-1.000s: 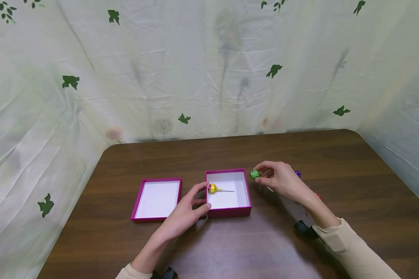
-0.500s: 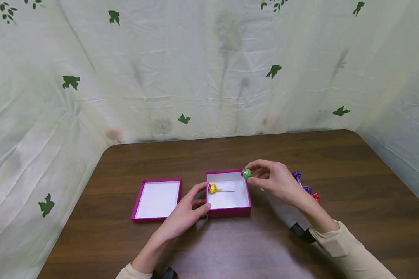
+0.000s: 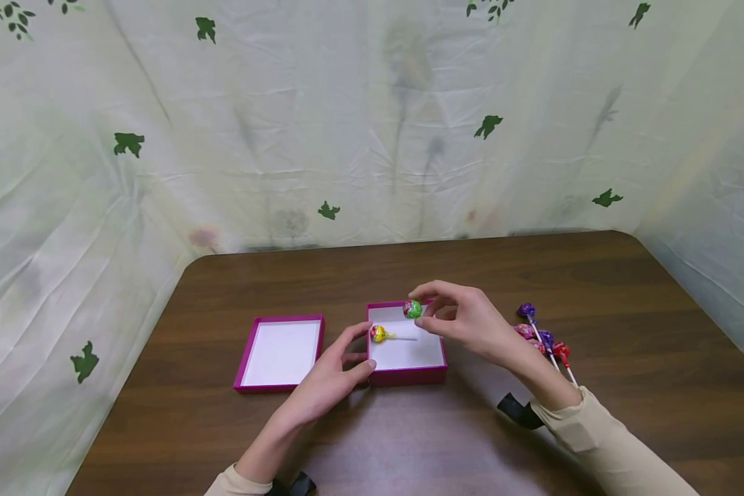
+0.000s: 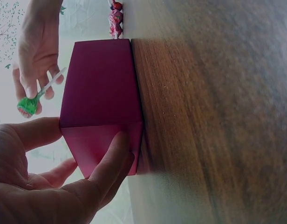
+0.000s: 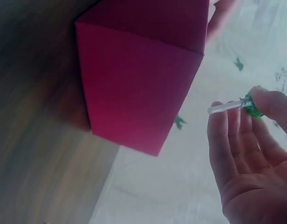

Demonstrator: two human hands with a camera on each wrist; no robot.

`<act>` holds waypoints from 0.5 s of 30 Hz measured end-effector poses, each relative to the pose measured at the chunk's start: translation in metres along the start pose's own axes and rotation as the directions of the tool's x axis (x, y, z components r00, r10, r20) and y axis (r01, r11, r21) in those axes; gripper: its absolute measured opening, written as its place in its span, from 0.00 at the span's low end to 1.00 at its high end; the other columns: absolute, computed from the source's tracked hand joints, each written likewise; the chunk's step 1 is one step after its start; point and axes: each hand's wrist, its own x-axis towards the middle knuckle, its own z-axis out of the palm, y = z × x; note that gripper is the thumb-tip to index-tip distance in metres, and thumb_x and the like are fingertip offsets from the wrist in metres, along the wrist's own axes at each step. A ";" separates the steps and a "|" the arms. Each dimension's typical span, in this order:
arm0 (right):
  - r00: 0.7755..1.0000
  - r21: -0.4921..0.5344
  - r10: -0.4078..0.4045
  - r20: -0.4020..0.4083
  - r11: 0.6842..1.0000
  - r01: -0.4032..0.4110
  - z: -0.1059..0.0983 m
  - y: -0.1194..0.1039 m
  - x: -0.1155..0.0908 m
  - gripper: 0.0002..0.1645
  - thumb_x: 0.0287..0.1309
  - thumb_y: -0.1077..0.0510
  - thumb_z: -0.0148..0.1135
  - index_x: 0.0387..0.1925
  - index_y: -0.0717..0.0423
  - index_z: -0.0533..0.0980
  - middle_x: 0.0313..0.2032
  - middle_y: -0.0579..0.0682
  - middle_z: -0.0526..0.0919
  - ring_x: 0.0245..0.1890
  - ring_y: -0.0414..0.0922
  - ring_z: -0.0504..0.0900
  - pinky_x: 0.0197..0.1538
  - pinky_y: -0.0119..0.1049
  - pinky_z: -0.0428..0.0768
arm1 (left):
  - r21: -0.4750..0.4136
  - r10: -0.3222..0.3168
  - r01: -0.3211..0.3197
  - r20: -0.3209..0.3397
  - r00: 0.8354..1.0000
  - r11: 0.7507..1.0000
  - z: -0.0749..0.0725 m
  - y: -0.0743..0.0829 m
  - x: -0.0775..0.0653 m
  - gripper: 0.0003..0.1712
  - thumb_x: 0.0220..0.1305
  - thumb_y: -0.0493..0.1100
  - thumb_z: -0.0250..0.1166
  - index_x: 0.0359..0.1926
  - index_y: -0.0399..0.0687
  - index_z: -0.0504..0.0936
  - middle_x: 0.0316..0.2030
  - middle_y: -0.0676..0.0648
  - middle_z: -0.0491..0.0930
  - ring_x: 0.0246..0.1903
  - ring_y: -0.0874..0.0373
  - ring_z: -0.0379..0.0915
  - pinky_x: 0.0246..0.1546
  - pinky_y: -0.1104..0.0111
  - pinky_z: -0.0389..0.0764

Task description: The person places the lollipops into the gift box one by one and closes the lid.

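Observation:
My right hand (image 3: 465, 313) pinches a green lollipop (image 3: 412, 308) between thumb and fingertips, over the back of a magenta box (image 3: 408, 377) with a white inside. Its white stick shows in the right wrist view, pointing away from the thumb. Inside the box lies a yellow and red lollipop (image 3: 379, 333), stick to the right. My left hand (image 3: 330, 379) rests against the box's left side, fingers extended. In the left wrist view its thumb touches the top corner and fingertips press on the side wall.
A shallow magenta lid (image 3: 279, 355), white inside up, lies left of the box. Right of it, partly behind my right forearm, are several lollipops: a purple one (image 3: 526, 310), a red one (image 3: 561, 351) and pink ones (image 3: 524, 331). A curtain (image 3: 372, 138) hangs behind the brown table (image 3: 180, 420).
My right hand has carried the green lollipop leftward, from beside the box to over it. The lollipops at the right have come into view from behind that arm. My left hand stays put.

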 end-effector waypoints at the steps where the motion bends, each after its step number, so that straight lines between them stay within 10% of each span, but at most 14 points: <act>1: 1.000 -0.005 -0.008 0.009 1.000 0.008 0.002 -0.001 0.002 0.19 0.56 0.57 0.72 0.50 0.43 0.80 0.41 0.38 0.83 0.37 0.39 0.81 0.42 0.40 0.82 | 0.000 -0.001 0.001 0.001 1.000 1.000 0.000 0.000 0.000 0.34 0.67 0.44 0.63 0.72 0.57 0.62 0.71 0.46 0.59 0.60 0.44 0.70 0.51 0.52 0.77; 15: 0.982 -0.071 -0.040 0.186 0.996 0.054 0.030 0.009 0.023 0.16 0.54 0.63 0.70 0.44 0.47 0.82 0.39 0.37 0.83 0.37 0.37 0.81 0.38 0.36 0.80 | -0.029 0.019 -0.019 0.007 1.000 0.999 0.000 -0.001 0.000 0.34 0.68 0.42 0.63 0.72 0.57 0.62 0.70 0.46 0.60 0.60 0.43 0.70 0.51 0.51 0.77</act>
